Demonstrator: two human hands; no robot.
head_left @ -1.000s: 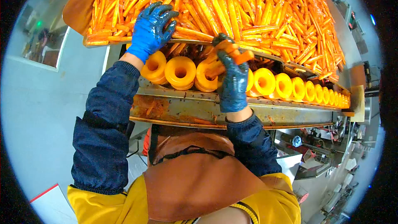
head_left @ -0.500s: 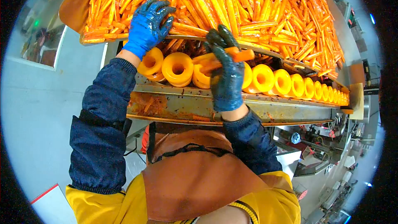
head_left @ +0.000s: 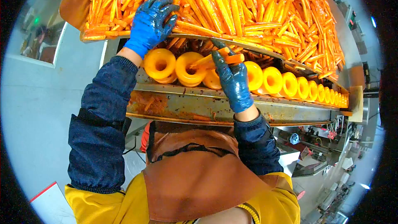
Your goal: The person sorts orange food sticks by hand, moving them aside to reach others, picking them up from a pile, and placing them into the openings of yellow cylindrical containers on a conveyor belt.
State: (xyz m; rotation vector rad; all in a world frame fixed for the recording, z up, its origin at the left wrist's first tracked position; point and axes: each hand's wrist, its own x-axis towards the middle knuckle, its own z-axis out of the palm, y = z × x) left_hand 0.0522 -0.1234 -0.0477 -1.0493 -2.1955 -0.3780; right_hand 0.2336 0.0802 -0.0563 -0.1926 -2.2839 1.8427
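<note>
Glossy orange sticks (head_left: 232, 10) lie heaped in a metal tray at the top of the head view. My left hand (head_left: 151, 25), in a wet blue glove, is at the tray's near edge with its fingers curled around the ends of some sticks. In my right hand (head_left: 234, 79), also gloved, a few orange sticks (head_left: 235, 59) are pinched together at a slant. Their left ends reach into the mouth of a yellow funnel-shaped cup (head_left: 185, 74). My right fingers partly cover the sticks and the cups behind.
A row of yellow cups (head_left: 289, 85) runs along below the tray to the right. In front of it is a stained metal ledge (head_left: 186, 108). A brown apron (head_left: 199, 182) covers my front. Machinery (head_left: 319, 149) stands at the lower right.
My right hand has turned and come slightly right and nearer, bringing the stick ends into a cup's mouth. The cups at the left have shifted right. My left hand is nearly still.
</note>
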